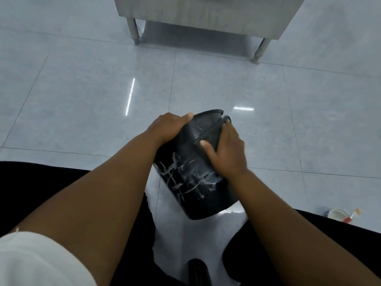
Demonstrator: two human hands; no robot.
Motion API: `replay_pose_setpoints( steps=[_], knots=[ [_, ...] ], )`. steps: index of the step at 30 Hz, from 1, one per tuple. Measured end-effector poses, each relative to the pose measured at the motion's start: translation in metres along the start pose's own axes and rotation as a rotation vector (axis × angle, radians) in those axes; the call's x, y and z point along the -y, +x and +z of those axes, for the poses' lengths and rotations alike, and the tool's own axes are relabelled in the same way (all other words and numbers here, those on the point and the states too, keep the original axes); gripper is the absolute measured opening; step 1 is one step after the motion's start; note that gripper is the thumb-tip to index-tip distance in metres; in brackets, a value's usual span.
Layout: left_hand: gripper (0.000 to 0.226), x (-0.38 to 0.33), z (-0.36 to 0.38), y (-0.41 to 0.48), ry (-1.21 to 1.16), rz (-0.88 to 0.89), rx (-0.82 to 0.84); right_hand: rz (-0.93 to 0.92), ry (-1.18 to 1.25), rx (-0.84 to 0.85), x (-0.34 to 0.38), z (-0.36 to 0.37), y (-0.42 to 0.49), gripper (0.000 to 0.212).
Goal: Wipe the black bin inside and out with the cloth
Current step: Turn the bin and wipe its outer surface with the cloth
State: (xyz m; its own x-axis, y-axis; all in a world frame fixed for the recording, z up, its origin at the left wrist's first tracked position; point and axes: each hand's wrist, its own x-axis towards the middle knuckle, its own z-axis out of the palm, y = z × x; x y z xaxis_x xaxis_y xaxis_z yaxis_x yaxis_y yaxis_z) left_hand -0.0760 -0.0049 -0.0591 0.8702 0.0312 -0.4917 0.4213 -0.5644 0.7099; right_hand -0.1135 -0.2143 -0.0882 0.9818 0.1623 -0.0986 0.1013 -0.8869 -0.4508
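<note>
The black bin [195, 178] is tipped over above the glossy tiled floor [82, 96], its mouth pointing away from the person and its scratched, white-streaked side facing up. The left hand [169, 126] curls over the bin's left side near the rim, fingers wrapped against the wall. The right hand [224, 149] presses on the upper right side, holding a dark cloth [214, 131] flat against the plastic, thumb spread to the left. Beyond stands a steel cabinet [206, 15] on legs. A small white bowl [338, 215] sits on the floor at the right.
</note>
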Motion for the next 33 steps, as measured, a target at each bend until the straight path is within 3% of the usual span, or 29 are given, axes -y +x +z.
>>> replay_pose_setpoints(
  steps=[5,8,10,12,15,18,20,23,25,27,30,31,33],
  knots=[
    [0.058,-0.012,-0.001,-0.003,0.024,-0.007,0.062,-0.421,-0.361,0.004,0.049,0.031,-0.042,0.094],
    [0.048,-0.010,0.000,-0.004,0.071,0.022,-0.008,-0.743,-0.497,0.104,0.042,0.040,-0.068,0.092],
    [0.050,-0.005,0.001,-0.002,0.052,0.013,-0.015,-0.804,-0.491,0.101,0.031,0.036,-0.072,0.097],
    [0.058,-0.005,0.001,0.000,0.045,0.024,0.002,-0.620,-0.342,0.007,0.018,0.028,-0.065,0.104],
    [0.063,-0.003,0.000,-0.001,0.043,0.050,0.008,-0.115,0.059,0.039,-0.014,0.013,-0.049,0.111],
    [0.072,0.004,0.002,-0.002,0.080,0.079,-0.020,0.528,0.567,0.208,-0.038,-0.002,-0.039,0.090],
    [0.076,0.007,0.002,-0.002,0.144,0.098,-0.051,0.672,0.557,0.232,-0.039,0.001,-0.040,0.080],
    [0.071,0.008,-0.001,-0.001,0.207,0.118,-0.070,0.387,0.306,0.067,-0.017,0.016,-0.054,0.086],
    [0.067,0.004,-0.001,0.001,0.245,0.140,-0.062,0.145,0.015,-0.001,-0.001,0.028,-0.073,0.098],
    [0.066,-0.004,0.001,0.001,0.277,0.155,-0.058,-0.197,-0.268,-0.042,0.017,0.042,-0.093,0.100],
    [0.062,-0.015,0.005,0.003,0.264,0.138,-0.029,-0.845,-0.526,0.179,0.030,0.067,-0.119,0.077],
    [0.060,-0.018,0.007,0.003,0.236,0.121,-0.018,-0.931,-0.585,0.230,0.028,0.072,-0.124,0.074],
    [0.053,-0.020,0.008,0.005,0.157,0.093,-0.002,-0.853,-0.566,0.180,0.020,0.068,-0.118,0.084]
  ],
)
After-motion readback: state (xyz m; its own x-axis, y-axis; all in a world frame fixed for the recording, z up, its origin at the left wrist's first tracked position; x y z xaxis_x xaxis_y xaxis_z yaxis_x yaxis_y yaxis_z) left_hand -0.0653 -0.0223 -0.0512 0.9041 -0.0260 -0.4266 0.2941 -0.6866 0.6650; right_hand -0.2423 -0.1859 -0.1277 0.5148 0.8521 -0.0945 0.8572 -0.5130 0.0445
